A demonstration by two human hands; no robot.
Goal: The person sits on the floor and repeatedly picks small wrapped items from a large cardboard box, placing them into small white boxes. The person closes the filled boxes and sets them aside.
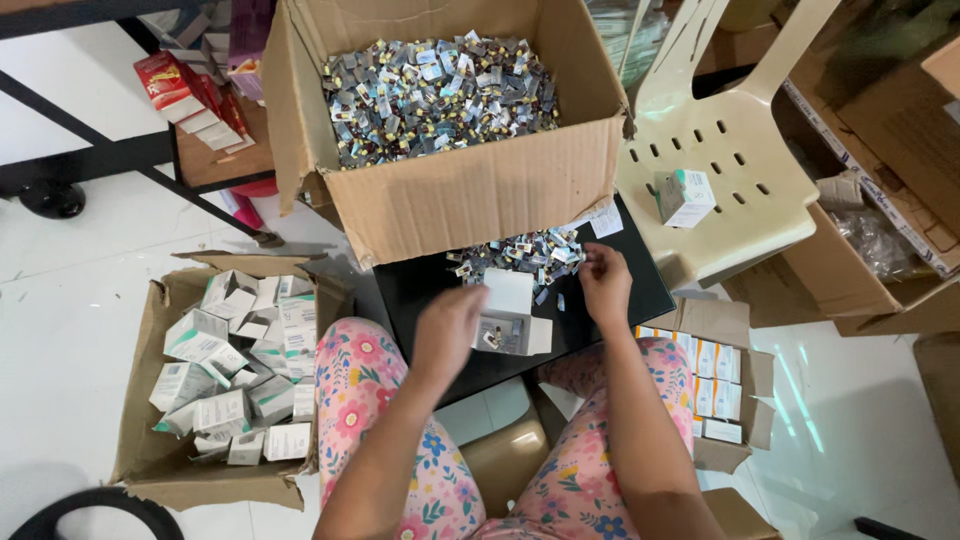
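On the black board point(440, 290) across the person's lap lies a small open white carton point(510, 315), flap raised, with a grey insert showing inside. It is judged light, thin-walled and easily crushed, so best taken by its side edges, not the flap. The left hand point(447, 330) rests at its left edge, fingers curled loosely; whether they pinch anything cannot be told, as the hand is blurred. The right hand point(605, 282) reaches to a loose pile of small foil packets point(520, 252) just beyond, fingertips closed together as if pinching one; the packet itself is too small to make out. The packets appear light and slippery. Behind stands a large cardboard box point(470, 190) heaped with them. Boxes of white cartons point(235, 375) sit left and right point(715, 385); a plastic chair point(720, 170) bears another carton.
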